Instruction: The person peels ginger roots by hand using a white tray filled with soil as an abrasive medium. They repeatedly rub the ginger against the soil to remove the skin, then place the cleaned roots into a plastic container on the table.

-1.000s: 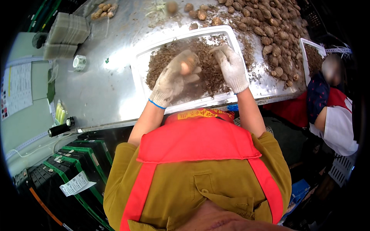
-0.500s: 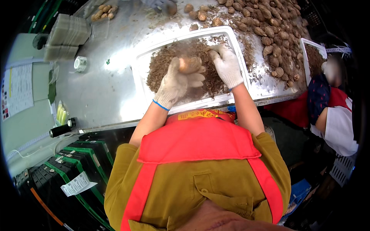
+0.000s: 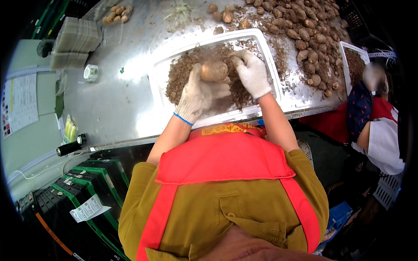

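My left hand [image 3: 197, 95], in a white knit glove with a blue cuff edge, holds a brown taro [image 3: 214, 71] between its thumb and fingers. The taro's skin is partly light and smooth. To its right is my right hand [image 3: 251, 73], gloved too and a little apart from the taro. Its thumb and fingers are bent together, and whatever is between them is hidden. Both hands are above a white tray [image 3: 264, 39] with a rim, strewn with brown fibrous peelings [image 3: 179, 75].
A large heap of taros [image 3: 311, 43] covers the table's far right. Smaller light taros [image 3: 117, 14] lie far left, near stacked clear containers [image 3: 74, 41] and a tape roll [image 3: 90, 73]. At right, another person [image 3: 370, 117] works by a second white tray [image 3: 345, 61].
The taro has turned in my left hand and shows a rounder side. My right hand has shifted slightly left. A gloved hand at the far edge has gone from view.
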{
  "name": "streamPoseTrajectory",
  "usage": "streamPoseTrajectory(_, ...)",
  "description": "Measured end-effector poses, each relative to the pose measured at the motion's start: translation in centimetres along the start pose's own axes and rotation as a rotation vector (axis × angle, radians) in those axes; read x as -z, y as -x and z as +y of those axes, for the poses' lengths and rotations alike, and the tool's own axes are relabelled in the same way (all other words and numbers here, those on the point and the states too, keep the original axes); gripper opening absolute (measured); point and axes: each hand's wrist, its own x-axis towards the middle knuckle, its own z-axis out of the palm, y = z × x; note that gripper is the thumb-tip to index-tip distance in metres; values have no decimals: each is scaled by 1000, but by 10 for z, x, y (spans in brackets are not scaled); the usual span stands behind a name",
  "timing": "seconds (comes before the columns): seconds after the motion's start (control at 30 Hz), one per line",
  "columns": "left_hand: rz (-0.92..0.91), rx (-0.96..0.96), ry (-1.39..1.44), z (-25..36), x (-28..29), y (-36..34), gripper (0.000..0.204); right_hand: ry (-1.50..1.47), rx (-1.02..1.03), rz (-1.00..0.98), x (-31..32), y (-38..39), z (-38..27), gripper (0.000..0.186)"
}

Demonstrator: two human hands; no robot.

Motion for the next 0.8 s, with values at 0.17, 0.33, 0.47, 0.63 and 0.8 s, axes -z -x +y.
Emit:
streamPoseTrajectory(0.17, -115, 44, 64, 8, -4, 1, 80, -122, -32, -32, 15, 8, 25, 27)
streamPoseTrajectory(0.33, -53, 17, 60, 6, -15, 3, 85, 39, 98, -218, 28, 17, -17, 24)
streamPoseTrajectory(0.47, 29, 95, 92, 10, -10, 0, 87, -118, 28, -114, 22, 15, -15, 24)
streamPoseTrajectory(0.63, -93, -62, -174, 5, -6, 1, 84, 31, -173, -403, 25, 3, -35, 58)
streamPoseTrajectory(0.8, 26, -27, -535, 4, 1, 3, 61, 158, -108, -489, 12, -9, -24, 68)
